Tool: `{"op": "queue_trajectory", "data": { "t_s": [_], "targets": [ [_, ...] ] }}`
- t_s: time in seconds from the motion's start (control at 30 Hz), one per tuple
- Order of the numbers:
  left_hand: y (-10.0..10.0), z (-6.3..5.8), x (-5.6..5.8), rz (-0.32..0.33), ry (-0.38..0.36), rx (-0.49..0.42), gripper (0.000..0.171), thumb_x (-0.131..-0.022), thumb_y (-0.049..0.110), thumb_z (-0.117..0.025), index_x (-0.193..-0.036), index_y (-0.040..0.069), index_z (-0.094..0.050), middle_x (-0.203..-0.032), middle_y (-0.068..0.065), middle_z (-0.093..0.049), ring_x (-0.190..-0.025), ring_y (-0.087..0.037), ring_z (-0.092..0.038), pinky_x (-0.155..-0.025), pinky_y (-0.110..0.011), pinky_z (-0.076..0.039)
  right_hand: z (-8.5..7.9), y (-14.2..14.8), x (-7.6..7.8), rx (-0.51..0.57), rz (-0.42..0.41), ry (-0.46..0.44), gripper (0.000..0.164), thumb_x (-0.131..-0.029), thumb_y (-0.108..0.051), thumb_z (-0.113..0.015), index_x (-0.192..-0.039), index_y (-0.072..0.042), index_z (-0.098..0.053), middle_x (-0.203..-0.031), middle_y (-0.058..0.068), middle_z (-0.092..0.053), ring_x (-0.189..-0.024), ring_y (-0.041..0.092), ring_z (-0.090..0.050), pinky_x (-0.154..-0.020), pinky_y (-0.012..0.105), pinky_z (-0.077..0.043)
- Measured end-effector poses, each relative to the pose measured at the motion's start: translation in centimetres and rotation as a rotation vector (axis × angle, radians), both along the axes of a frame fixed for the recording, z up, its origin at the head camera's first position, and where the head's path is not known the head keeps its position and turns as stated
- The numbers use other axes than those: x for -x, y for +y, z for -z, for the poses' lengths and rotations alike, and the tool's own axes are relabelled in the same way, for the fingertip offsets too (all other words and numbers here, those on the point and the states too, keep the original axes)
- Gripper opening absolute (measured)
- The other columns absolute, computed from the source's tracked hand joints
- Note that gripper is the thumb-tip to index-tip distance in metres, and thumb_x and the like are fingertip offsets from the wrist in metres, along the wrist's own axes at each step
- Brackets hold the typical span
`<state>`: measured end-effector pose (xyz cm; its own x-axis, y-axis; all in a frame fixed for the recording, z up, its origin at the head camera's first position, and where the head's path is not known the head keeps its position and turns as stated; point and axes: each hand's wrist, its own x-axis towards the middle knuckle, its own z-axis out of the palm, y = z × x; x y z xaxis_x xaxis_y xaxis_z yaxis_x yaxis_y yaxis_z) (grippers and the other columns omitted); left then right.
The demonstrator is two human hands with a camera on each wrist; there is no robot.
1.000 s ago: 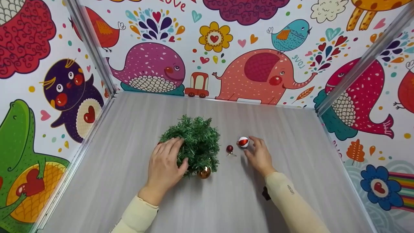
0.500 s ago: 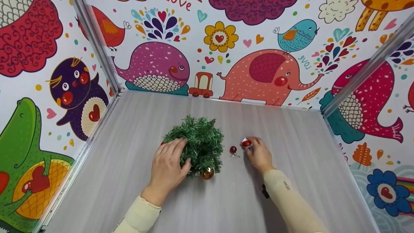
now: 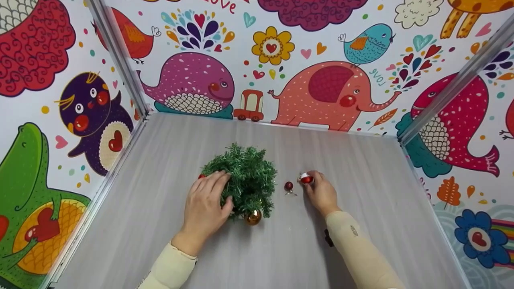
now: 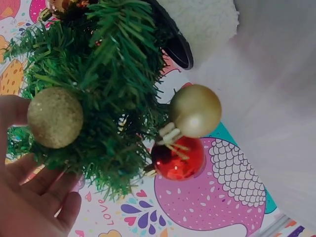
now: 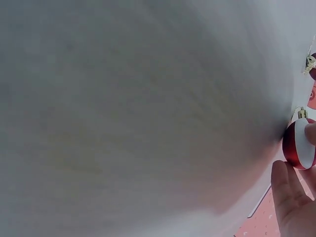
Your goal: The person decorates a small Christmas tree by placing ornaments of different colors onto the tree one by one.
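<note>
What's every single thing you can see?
Table: 1, grey, in the middle
Small tree: 1, green, on table
Striped ball: 1, red and white, right of tree
Little ball: 1, dark red, on table between tree and striped ball
Shiny ball: 1, copper, on tree
Red ball: 1, red, on tree
Smooth ball: 1, gold, on tree
Glittery ball: 1, gold, on tree
Curved rim: 1, black, beside tree
Rough stuff: 1 patch, white, beside rim
Cartoon walls: 3, white with many colours, around table
Corner posts: 2, silver, where walls meet
Sleeves: 2, cream, one each side
Wrist piece: 1, black, by right sleeve
Left hand: 1, bare, against tree
Right hand: 1, bare, holding striped ball
</note>
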<state>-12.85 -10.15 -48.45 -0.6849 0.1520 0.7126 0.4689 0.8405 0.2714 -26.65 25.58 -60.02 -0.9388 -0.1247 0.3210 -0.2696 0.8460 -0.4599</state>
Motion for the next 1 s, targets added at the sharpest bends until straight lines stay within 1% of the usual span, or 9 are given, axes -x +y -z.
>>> {"op": "queue_trajectory", "data": {
  "t_s": [0.1,0.37,0.53,0.7,0.87,1.0],
  "targets": [
    [-0.2,-0.1,0.0,-0.003,-0.007,0.01,0.049,-0.077,0.013,-0.074,-0.124,0.002,-0.065,-0.126,-0.015,-0.064,-0.114,-0.033,-0.06,-0.099,-0.048,-0.044,0.0,-0.1,0.0,-0.02,0.002,0.005,0.036,-0.087,-0.008,-0.074,-0.12,-0.008,-0.06,-0.11,0.014,-0.063,-0.084,0.028,-0.062,-0.076,0.047,-0.051],
    [-0.6,-0.3,0.2,-0.004,-0.018,0.028,0.046,-0.079,0.01,-0.071,-0.124,0.003,-0.065,-0.128,-0.014,-0.064,-0.117,-0.031,-0.059,-0.101,-0.046,-0.042,0.0,-0.1,-0.1,-0.032,-0.021,0.009,0.035,-0.088,-0.009,-0.075,-0.12,-0.008,-0.06,-0.11,0.014,-0.062,-0.091,0.03,-0.065,-0.081,0.048,-0.052],
    [-0.9,-0.2,0.2,0.006,-0.018,0.042,0.046,-0.08,0.009,-0.071,-0.124,0.002,-0.065,-0.128,-0.013,-0.064,-0.118,-0.03,-0.06,-0.102,-0.046,-0.042,0.0,0.0,-0.2,-0.031,-0.017,-0.015,0.035,-0.089,-0.009,-0.074,-0.121,-0.008,-0.06,-0.113,0.014,-0.062,-0.096,0.033,-0.064,-0.085,0.049,-0.052],
    [-1.3,-0.4,0.4,0.016,-0.015,0.038,0.046,-0.078,0.005,-0.071,-0.124,0.002,-0.066,-0.129,-0.012,-0.064,-0.117,-0.029,-0.06,-0.101,-0.045,-0.042,0.2,0.1,-0.2,-0.012,-0.024,-0.029,0.035,-0.09,-0.01,-0.073,-0.122,-0.007,-0.059,-0.116,0.016,-0.062,-0.101,0.036,-0.064,-0.089,0.05,-0.05],
    [-1.6,-0.5,0.6,0.031,-0.019,0.038,0.047,-0.078,0.002,-0.07,-0.124,0.001,-0.066,-0.131,-0.011,-0.063,-0.118,-0.029,-0.06,-0.1,-0.046,-0.043,0.3,0.4,-0.1,0.011,-0.037,0.0,0.035,-0.089,-0.009,-0.073,-0.121,-0.006,-0.059,-0.116,0.017,-0.062,-0.102,0.037,-0.064,-0.09,0.051,-0.05],
    [-1.8,-0.5,0.7,0.047,-0.012,0.041,0.046,-0.079,0.002,-0.069,-0.125,0.001,-0.065,-0.132,-0.012,-0.063,-0.119,-0.03,-0.06,-0.099,-0.046,-0.043,0.4,0.6,-0.2,0.013,-0.059,0.062,0.035,-0.087,-0.008,-0.075,-0.118,-0.005,-0.06,-0.115,0.017,-0.063,-0.092,0.036,-0.064,-0.082,0.051,-0.051]
  ]
}}
